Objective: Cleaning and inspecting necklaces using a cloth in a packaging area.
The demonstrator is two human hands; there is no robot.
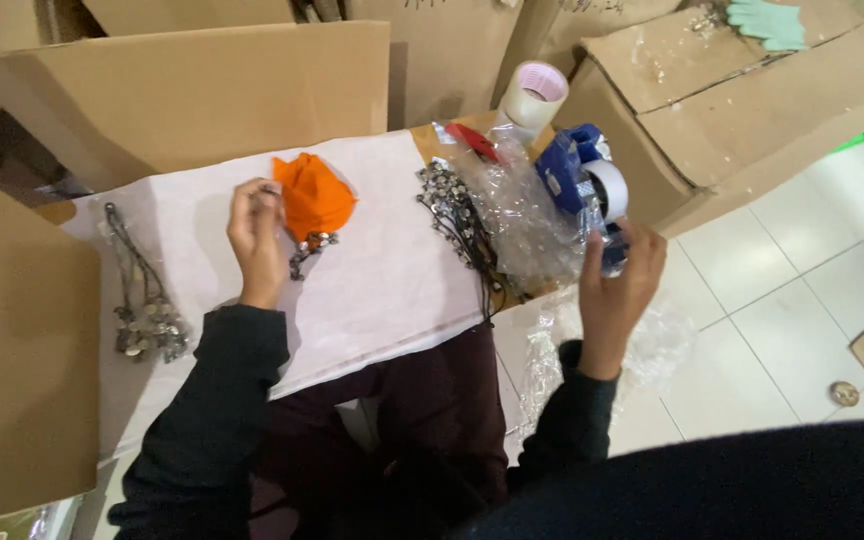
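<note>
Your left hand (255, 238) reaches forward, fingers pinched on the edge of the orange pouch (314, 195), which sits at one o'clock of it on the white paper (392, 270). Your right hand (620, 280) is raised, grasping the blue tape dispenser (580, 180) at eleven o'clock.

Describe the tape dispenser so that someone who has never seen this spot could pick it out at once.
Start at the white sheet spread over the cardboard, then go to its right edge, past the crumpled clear plastic. There the right hand grips the tape dispenser. It is the only blue thing there and carries a roll of tape, unlike the loose pale tape roll standing behind it.
</note>
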